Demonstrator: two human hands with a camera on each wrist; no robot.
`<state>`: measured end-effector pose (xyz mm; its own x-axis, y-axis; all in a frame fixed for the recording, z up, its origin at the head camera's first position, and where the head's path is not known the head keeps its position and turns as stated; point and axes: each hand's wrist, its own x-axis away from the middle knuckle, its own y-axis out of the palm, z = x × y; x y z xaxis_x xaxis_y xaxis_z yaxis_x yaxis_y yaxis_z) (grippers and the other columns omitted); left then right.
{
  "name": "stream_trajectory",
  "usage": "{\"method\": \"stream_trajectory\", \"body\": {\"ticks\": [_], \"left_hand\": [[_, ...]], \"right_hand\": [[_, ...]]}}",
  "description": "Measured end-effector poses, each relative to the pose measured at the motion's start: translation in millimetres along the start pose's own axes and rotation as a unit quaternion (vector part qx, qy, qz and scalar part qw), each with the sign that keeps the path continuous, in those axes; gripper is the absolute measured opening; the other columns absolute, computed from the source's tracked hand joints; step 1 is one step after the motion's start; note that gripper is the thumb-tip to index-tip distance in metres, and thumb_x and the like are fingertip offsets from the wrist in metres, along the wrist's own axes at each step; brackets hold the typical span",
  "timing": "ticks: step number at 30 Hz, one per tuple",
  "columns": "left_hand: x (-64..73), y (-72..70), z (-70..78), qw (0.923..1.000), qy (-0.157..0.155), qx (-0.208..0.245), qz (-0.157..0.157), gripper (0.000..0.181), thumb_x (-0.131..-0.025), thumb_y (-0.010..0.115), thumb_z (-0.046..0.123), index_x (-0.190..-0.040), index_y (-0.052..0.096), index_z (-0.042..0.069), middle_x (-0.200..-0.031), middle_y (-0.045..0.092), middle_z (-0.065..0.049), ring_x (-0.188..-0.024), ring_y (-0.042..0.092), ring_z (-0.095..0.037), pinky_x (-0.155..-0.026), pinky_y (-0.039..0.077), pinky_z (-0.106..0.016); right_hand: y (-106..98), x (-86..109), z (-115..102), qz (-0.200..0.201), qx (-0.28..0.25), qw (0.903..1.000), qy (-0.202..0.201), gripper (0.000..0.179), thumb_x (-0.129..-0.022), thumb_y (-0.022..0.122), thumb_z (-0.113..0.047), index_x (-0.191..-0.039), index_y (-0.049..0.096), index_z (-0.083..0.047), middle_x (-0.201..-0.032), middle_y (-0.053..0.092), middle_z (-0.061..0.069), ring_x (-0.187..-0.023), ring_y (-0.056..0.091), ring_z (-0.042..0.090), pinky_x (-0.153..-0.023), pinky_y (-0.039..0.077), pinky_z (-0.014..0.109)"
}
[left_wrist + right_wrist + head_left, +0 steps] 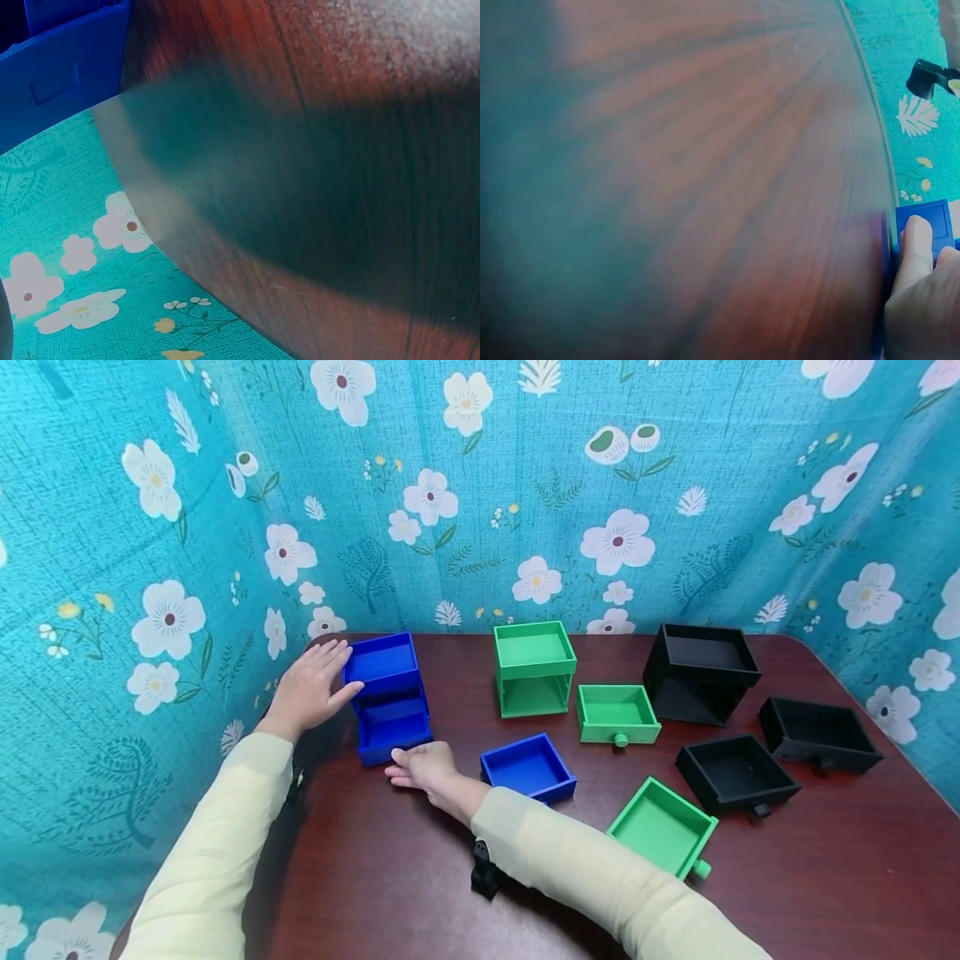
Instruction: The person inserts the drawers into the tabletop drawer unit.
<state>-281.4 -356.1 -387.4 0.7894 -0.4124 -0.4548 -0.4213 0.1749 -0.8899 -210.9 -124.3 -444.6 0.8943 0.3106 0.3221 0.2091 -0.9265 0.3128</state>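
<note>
blue cabinet, gap rt: l hand spread on edge, r hand at drawer, can't tell grip.

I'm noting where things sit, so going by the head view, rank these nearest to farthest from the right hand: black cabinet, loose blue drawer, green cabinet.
From the right hand:
1. Loose blue drawer, just to its right.
2. Green cabinet, farther back, right of the hand.
3. Black cabinet, at the back, well to the right.
</note>
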Motion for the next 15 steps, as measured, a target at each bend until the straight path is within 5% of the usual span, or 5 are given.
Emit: {"method": "stream_trajectory", "body": {"ticks": [15], "left_hand": [[-1.1, 0.5, 0.8, 1.0000, -0.003, -0.004, -0.002, 0.068, -0.093, 0.057, 0.046, -0.139, 0.050, -0.003, -0.143, 0.047, -0.022, -0.135, 0.038, -0.036, -0.115, 0.020, -0.043]], "right_hand": [[14, -3.1, 10, 0.077, -0.096, 0.9918, -0.033, 0.011, -0.089, 0.064, 0.008, -0.096, 0.056, 0.012, -0.097, 0.067, 0.030, -0.092, 0.068, 0.037, -0.075, 0.057, 0.038]]}}
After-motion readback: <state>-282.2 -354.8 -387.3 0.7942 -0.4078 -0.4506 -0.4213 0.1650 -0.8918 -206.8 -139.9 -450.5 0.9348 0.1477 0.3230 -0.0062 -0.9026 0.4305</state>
